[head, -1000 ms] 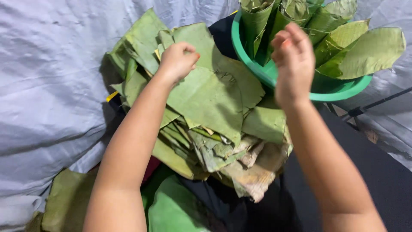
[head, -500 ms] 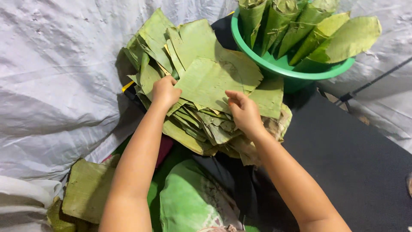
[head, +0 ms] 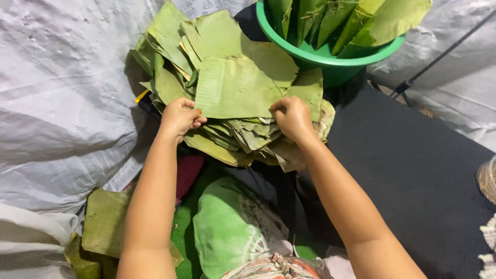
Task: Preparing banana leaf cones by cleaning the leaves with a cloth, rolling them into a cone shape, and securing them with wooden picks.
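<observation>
Bright, even overhead light, soft shadows under the leaf pile [head: 232,88], sharp focus, slight wide-angle stretch at edges.

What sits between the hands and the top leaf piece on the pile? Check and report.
Nothing visible. The left hand and the right hand both pinch the near edge of the top leaf piece, which lies uppermost on the leaf pile. The green basin of rolled leaves stands beyond it, clear of both hands.
</observation>
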